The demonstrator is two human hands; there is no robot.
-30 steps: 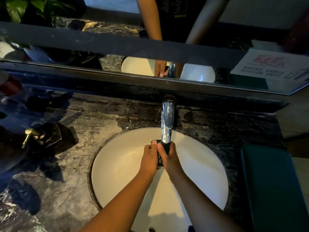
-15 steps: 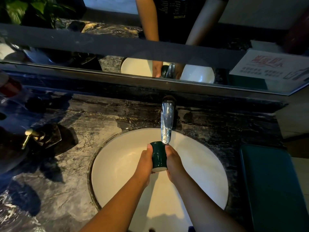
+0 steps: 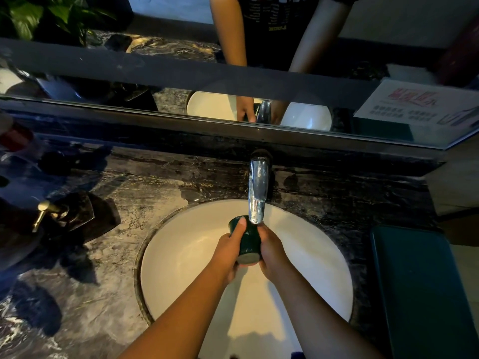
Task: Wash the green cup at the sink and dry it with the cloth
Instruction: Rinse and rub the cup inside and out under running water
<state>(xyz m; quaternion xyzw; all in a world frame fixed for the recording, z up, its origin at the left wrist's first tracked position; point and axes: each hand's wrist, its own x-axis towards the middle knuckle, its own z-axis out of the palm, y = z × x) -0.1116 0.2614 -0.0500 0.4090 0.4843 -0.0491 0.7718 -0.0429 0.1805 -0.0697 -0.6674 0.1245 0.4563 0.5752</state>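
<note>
The washing step was in hand. The green cup lay tipped on its side over the white sink, its pale base turned toward the camera and its mouth pushed up under the tip of the chrome faucet. The left hand had its grip closed round the cup's left wall, thumb laid along the top; the right hand pressed closed against the right wall, so the cup was clamped between both. Whether water was running could not be told in the dim light, though the spout tip seemed wet.

Next, by my judgement, the cup would need turning under the spout to rinse all round, then lifting clear toward the cloth; no cloth could be made out for certain, and the dark green slab on the bench at right may be a tray or a folded towel.

Room was tight above, the spout touching or nearly touching the rim. The basin lay open below and to both sides, and the mirror ledge stood well behind.
</note>
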